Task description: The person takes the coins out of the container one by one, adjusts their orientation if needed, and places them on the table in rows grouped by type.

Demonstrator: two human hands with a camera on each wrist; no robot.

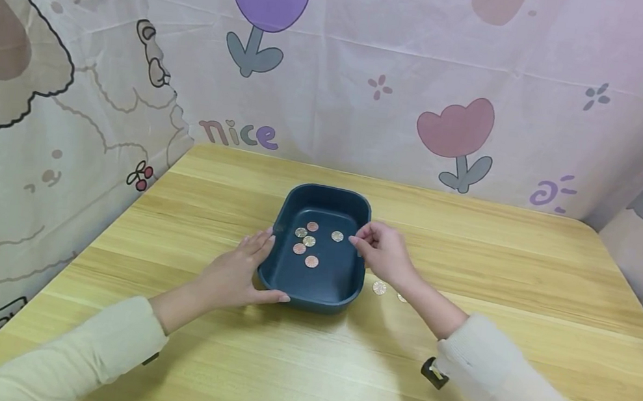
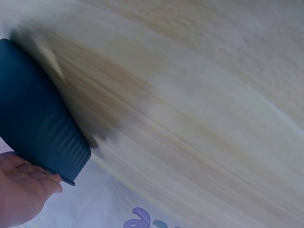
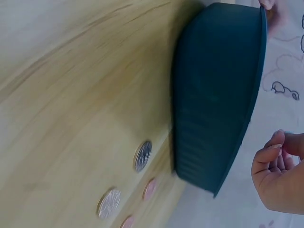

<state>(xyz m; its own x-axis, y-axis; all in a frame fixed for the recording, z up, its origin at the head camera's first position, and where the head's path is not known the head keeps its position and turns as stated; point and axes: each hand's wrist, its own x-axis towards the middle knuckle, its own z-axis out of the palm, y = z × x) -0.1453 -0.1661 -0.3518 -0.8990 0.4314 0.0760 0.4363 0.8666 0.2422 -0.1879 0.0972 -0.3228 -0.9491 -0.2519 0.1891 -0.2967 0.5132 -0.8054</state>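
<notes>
Six coins (image 1: 309,241) sit in the tray (image 1: 316,306) in head view, left hand (image 1: 234,276) spread wide against its left side, right hand (image 1: 383,249) fingertips together, can't tell if on a coin; left wrist, same hand at rim (image 2: 71,182); right wrist, four loose coins (image 3: 142,156), probably light, stiff, best edge-pinched.

Wooden table (image 1: 503,259) bears tray (image 1: 327,285) and loose coins (image 1: 379,288)

Its pale grain spans the head view's lower half. The dark blue tray stands mid-frame, coins just right of it; low in the right-wrist view, four show.
</notes>
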